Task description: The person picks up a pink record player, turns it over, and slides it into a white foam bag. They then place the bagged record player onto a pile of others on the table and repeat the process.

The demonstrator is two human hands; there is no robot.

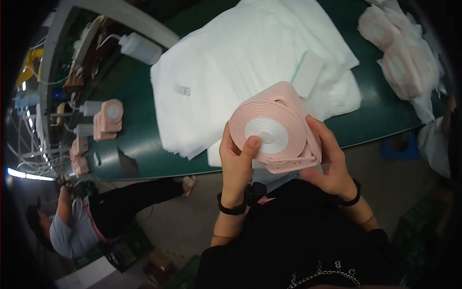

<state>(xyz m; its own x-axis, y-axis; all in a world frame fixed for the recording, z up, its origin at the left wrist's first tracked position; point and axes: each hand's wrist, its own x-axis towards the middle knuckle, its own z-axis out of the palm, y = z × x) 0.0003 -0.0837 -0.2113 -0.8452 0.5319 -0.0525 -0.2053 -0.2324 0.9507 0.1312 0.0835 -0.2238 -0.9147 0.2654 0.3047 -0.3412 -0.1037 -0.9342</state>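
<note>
Both my hands hold a pink plastic device (292,103) with a round ringed face and a white centre, raised above the table's front edge. My left hand (236,159) grips its left side, the thumb pressed on the white rings. Along the right side lies my right hand (332,164), its fingers against the casing and its thumb by the lower corner. At the bottom of the device a narrow pink part with a slot sticks out. Behind it a stack of thin white sheets (207,82) covers much of the table, with a small white block (309,73) on top.
The green table (137,98) also carries wrapped pink devices (402,67) at the right and unwrapped pink devices (108,120) at the left. A white squeeze bottle (139,48) stands near a grey frame post. Another person (77,221) sits at the left. A blue stool (400,146) is under the table.
</note>
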